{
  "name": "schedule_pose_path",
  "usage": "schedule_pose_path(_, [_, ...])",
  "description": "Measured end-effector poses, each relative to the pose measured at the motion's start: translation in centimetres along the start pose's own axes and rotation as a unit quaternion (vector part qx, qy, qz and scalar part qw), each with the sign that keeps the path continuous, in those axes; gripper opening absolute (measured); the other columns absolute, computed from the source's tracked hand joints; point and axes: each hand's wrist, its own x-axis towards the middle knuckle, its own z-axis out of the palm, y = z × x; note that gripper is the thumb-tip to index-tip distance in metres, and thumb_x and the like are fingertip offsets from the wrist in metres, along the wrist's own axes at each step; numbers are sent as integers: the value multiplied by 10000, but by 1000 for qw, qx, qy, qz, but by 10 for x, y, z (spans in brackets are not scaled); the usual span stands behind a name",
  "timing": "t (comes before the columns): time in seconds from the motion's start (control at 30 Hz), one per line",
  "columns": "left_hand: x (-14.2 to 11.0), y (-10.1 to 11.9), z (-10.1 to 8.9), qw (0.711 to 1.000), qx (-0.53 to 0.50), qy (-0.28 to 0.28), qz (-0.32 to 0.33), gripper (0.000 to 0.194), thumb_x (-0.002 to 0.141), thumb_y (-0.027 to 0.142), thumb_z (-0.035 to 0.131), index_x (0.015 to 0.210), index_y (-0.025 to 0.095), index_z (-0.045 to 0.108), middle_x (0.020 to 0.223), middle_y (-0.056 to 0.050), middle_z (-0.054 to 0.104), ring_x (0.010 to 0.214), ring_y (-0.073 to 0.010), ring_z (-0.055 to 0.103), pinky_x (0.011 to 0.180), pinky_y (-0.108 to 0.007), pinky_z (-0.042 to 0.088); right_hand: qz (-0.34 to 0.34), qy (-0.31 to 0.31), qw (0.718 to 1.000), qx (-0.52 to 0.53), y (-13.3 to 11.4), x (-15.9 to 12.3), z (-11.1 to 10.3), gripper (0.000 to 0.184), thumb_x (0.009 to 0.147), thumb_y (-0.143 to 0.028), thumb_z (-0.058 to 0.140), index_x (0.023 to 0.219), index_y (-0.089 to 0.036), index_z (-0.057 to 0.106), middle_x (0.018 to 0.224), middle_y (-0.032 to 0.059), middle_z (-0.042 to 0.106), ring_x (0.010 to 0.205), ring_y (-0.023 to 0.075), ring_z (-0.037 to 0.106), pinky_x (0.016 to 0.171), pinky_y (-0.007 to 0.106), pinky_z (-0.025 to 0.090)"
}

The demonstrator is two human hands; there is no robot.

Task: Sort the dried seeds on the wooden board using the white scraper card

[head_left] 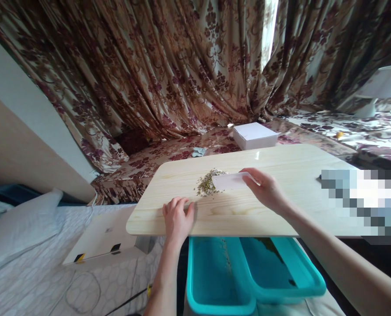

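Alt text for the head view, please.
The right hand holds a white card against a pile of small greenish bits on a pale wooden table; the left hand rests nearby. Two teal bins sit below.

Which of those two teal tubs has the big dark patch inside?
The right tub: its dark greenish patch lies towards the far side, whereas the left tub shows only scattered specks.

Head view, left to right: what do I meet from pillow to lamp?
Pillow → pale box on the bed → left hand → pile of small greenish bits → white card → right hand → lamp.
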Motion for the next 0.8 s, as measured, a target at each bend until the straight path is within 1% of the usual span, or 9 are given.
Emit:
schedule_pose_path(0.1, [-1,-1,0,1000,-4,4,2,222,886,367,516,981,237,668,1081,-81,677,1054,-240,594,1059,-475,289,2,-4,1000,-1,-1,-4,-5,208,873,-318,498,958,-210,655,872,48,734,801,212,678,724,318,520])
schedule_pose_path(0.2, [-1,-2,1,1000,-7,8,4,225,885,374,516,987,244,668,1087,-81,679,1057,-242,592,1060,-476,286,3,4,1000,-6,-3,-7,-9,211,872,-330,508,970,-217,657,873,45,735,792,211,677,713,316,523])
schedule_pose_path(0.3, [-1,-2,1,1000,-9,13,6,214,878,368,527,978,247,672,1070,-78,685,1042,-239,597,1054,-466,300,-5,12,1000,-4,-5,-5,-6,209,871,-328,504,959,-221,660,863,43,736,786,212,676,702,318,528])
schedule_pose_path(0.43, [0,-2,2,1000,-8,11,7,211,874,362,530,964,236,674,1061,-78,685,1042,-242,603,1040,-464,316,-8,0,1000,-9,-9,-1,0,210,878,-322,488,942,-211,655,856,49,735,783,210,675,712,320,527])
schedule_pose_path(0.53, [0,-3,1,1000,-9,9,7,223,880,372,521,964,231,672,1063,-80,682,1040,-245,606,1041,-471,314,-17,-15,1000,-19,-10,-2,-3,209,885,-315,480,933,-205,651,834,46,728,750,197,663,680,300,515])
schedule_pose_path(0.63, [0,-3,1,1000,-5,9,11,236,880,382,519,965,226,675,1057,-81,683,1039,-248,602,1029,-461,330,-22,-15,999,-31,-11,-5,-10,210,887,-320,481,948,-208,648,817,40,723,712,188,651,632,284,501])
schedule_pose_path(0.7, [0,-3,1,1000,-3,11,15,241,877,385,521,965,224,677,1046,-81,686,1040,-248,598,1017,-448,345,-21,-7,999,-34,-11,-5,-11,208,885,-318,484,950,-209,649,820,41,724,718,190,652,639,285,501])
schedule_pose_path(0.8, [1,-3,1,1000,-1,15,18,232,872,375,526,962,228,681,1034,-80,689,1032,-245,597,1008,-439,353,-27,0,999,-23,-12,-2,-7,203,879,-307,485,941,-209,651,822,45,728,730,195,658,663,296,512])
